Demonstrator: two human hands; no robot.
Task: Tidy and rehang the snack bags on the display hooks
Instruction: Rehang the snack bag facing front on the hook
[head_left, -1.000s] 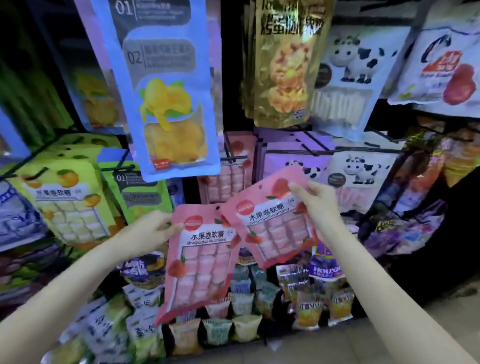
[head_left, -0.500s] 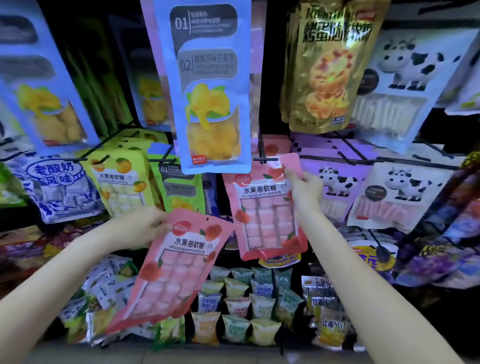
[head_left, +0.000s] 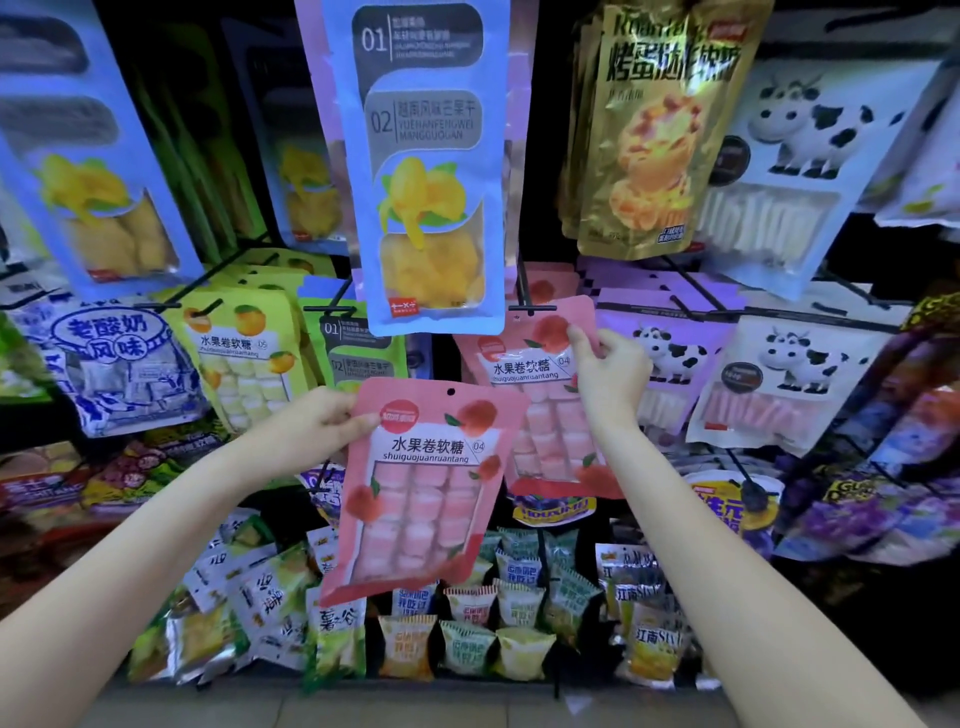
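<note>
I hold two pink peach soft-candy bags. My left hand (head_left: 319, 423) grips the nearer pink bag (head_left: 421, 493) by its top left corner, and it hangs almost upright in front of the shelf. My right hand (head_left: 610, 371) pinches the top right of the second pink bag (head_left: 524, 358), whose top edge sits at the tip of a black display hook (head_left: 522, 301). I cannot tell whether its hole is on the hook. More pink bags sit behind it on the same hook.
A blue mango bag (head_left: 428, 171) hangs just above the hook. Yellow-green orange candy bags (head_left: 244, 358) hang left, lilac cow-print bags (head_left: 670, 358) right, a gold egg-tart bag (head_left: 660, 135) above right. Small wrapped snacks (head_left: 467, 639) fill the bottom shelf.
My right hand has lifted its pink bag up to the hook tip. My left hand has swung the other bag from tilted to nearly upright and raised it toward the middle.
</note>
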